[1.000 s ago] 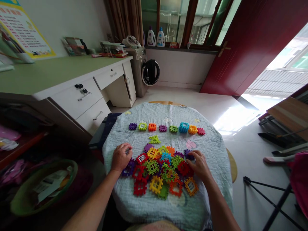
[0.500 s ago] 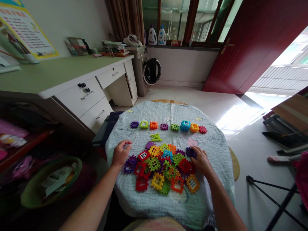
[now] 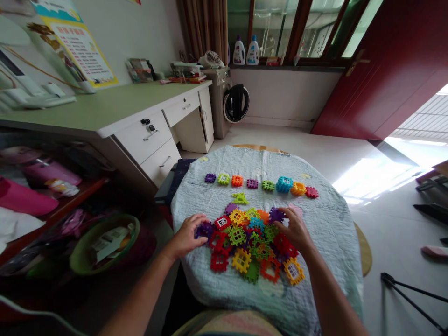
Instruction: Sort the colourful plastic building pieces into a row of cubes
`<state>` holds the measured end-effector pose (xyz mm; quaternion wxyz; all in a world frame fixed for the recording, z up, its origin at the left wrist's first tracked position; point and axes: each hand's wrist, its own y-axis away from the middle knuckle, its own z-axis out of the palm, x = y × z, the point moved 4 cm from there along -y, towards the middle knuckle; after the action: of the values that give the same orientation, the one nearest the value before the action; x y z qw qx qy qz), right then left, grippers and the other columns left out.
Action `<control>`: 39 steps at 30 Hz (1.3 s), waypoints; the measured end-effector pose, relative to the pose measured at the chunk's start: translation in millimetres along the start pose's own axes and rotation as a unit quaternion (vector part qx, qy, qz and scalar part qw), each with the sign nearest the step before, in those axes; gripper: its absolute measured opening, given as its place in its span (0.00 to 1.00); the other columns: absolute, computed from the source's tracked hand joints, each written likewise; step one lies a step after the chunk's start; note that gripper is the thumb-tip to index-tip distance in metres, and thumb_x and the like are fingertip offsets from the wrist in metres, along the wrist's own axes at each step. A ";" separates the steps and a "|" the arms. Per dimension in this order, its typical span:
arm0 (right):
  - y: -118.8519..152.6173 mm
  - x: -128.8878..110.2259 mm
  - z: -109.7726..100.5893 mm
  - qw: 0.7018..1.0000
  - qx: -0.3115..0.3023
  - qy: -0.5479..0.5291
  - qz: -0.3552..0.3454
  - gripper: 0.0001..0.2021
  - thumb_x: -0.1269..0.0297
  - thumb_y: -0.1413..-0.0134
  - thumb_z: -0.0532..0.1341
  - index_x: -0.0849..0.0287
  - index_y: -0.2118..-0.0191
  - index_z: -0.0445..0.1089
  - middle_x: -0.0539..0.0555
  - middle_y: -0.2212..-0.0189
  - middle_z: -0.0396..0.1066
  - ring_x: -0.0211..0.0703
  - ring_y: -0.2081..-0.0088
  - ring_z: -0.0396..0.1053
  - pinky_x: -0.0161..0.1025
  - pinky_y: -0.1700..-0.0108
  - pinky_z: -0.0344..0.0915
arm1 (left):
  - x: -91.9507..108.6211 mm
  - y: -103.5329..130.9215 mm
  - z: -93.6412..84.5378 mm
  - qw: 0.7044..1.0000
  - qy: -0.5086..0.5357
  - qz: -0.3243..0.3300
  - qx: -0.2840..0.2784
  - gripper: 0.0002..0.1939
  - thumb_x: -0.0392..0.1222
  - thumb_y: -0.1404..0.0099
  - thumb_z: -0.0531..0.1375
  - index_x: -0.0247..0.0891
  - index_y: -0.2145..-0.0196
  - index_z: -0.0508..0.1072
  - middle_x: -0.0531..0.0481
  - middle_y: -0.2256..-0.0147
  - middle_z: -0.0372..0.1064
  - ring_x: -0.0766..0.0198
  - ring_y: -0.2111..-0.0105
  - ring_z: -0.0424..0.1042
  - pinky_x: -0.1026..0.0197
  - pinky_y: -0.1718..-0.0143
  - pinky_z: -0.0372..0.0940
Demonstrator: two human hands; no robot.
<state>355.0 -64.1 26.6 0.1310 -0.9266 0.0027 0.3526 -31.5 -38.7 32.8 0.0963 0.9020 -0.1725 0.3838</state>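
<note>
My right hand (image 3: 294, 229) holds a purple interlocking plastic block (image 3: 276, 215) between thumb and fingers at the right back of a heap of blocks. My left hand (image 3: 189, 236) is at the heap's left edge, thumb and fingers apart around another purple block (image 3: 203, 230); whether they touch it is unclear. The heap has notched square pieces, among them a green block (image 3: 237, 235), a yellow block (image 3: 241, 260), a red block (image 3: 219, 260) and an orange block (image 3: 270, 269). Some have white window inserts.
Behind the heap runs a row of blocks, including a blue stack (image 3: 284, 184) and a red block (image 3: 311, 192). A bright green piece (image 3: 241, 199) lies between. A pale cloth (image 3: 329, 261) covers the round table. A desk (image 3: 133, 105) stands left, a basket (image 3: 75, 261) below.
My left hand has moved right to the purple block at the heap's edge, its fingers spreading. My right hand still has its purple block, now slightly turned. The camera view has shifted left.
</note>
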 end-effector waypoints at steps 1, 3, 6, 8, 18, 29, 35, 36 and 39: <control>-3.7 -3.5 3.1 1.000 -0.002 0.001 -0.004 0.17 0.60 0.52 0.63 0.57 0.54 0.71 0.57 0.59 0.72 0.49 0.58 0.69 0.47 0.54 0.66 | 1.9 3.3 1.6 0.999 -0.036 0.002 -0.011 0.29 0.40 0.53 0.66 0.42 0.50 0.72 0.44 0.43 0.63 0.48 0.41 0.59 0.46 0.37 0.53; -11.8 -10.2 10.2 1.000 -0.007 0.007 -0.014 0.16 0.61 0.52 0.63 0.57 0.56 0.72 0.57 0.60 0.72 0.49 0.58 0.69 0.47 0.53 0.65 | 5.2 7.3 4.2 0.995 -0.096 0.008 -0.026 0.33 0.38 0.55 0.67 0.42 0.48 0.71 0.43 0.42 0.61 0.47 0.41 0.58 0.46 0.38 0.53; -25.2 -18.1 22.4 0.999 -0.015 0.014 -0.026 0.15 0.63 0.52 0.63 0.57 0.56 0.72 0.57 0.59 0.72 0.49 0.58 0.69 0.47 0.52 0.64 | 9.7 8.6 6.1 0.989 -0.142 0.024 -0.034 0.34 0.36 0.55 0.67 0.42 0.48 0.70 0.44 0.43 0.61 0.49 0.42 0.60 0.49 0.39 0.55; -34.1 -22.6 30.9 0.999 -0.024 0.021 -0.033 0.16 0.65 0.52 0.64 0.58 0.55 0.71 0.58 0.58 0.72 0.49 0.57 0.69 0.47 0.51 0.64 | 12.5 8.2 6.3 0.987 -0.151 0.033 -0.036 0.32 0.36 0.54 0.66 0.43 0.49 0.70 0.44 0.45 0.63 0.50 0.44 0.62 0.50 0.40 0.57; -67.0 -83.6 73.7 0.988 -0.099 0.043 -0.110 0.14 0.65 0.50 0.64 0.58 0.55 0.70 0.57 0.58 0.71 0.47 0.57 0.67 0.43 0.51 0.61 | 20.0 11.6 -6.4 0.990 -0.128 0.038 0.044 0.25 0.36 0.53 0.66 0.41 0.55 0.71 0.46 0.52 0.65 0.52 0.48 0.66 0.51 0.44 0.62; -81.4 -119.3 129.8 0.981 -0.147 0.040 -0.119 0.18 0.66 0.52 0.65 0.58 0.52 0.70 0.58 0.52 0.70 0.48 0.52 0.67 0.44 0.48 0.62 | 31.0 -6.4 -13.1 0.998 -0.044 0.009 0.053 0.23 0.40 0.49 0.68 0.41 0.54 0.70 0.48 0.56 0.67 0.57 0.54 0.69 0.55 0.50 0.65; -69.6 -57.4 57.4 0.995 -0.030 0.008 -0.099 0.16 0.60 0.45 0.59 0.56 0.51 0.70 0.59 0.50 0.68 0.50 0.50 0.67 0.47 0.47 0.64 | 29.5 -46.0 -5.9 0.997 -0.063 0.031 0.029 0.24 0.35 0.49 0.66 0.41 0.53 0.70 0.48 0.55 0.66 0.57 0.53 0.68 0.55 0.49 0.65; -67.5 -40.1 41.5 0.996 -0.004 0.027 -0.086 0.15 0.59 0.45 0.59 0.57 0.53 0.70 0.59 0.51 0.69 0.51 0.50 0.67 0.48 0.47 0.63 | 31.4 -56.2 -4.8 0.996 -0.074 0.041 0.025 0.24 0.34 0.49 0.65 0.41 0.53 0.70 0.48 0.55 0.66 0.57 0.53 0.68 0.55 0.48 0.64; -59.0 12.1 5.5 0.993 0.035 0.105 -0.043 0.14 0.57 0.45 0.58 0.57 0.56 0.72 0.60 0.55 0.71 0.53 0.52 0.67 0.51 0.47 0.61 | 41.7 -89.8 0.4 0.990 -0.121 0.074 0.003 0.26 0.30 0.50 0.63 0.41 0.52 0.69 0.46 0.52 0.66 0.55 0.50 0.66 0.54 0.45 0.61</control>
<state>366.2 -4.8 29.0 0.1774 -0.9525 -0.0106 0.2474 30.3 34.1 59.1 0.0432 0.9270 -0.2477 0.2783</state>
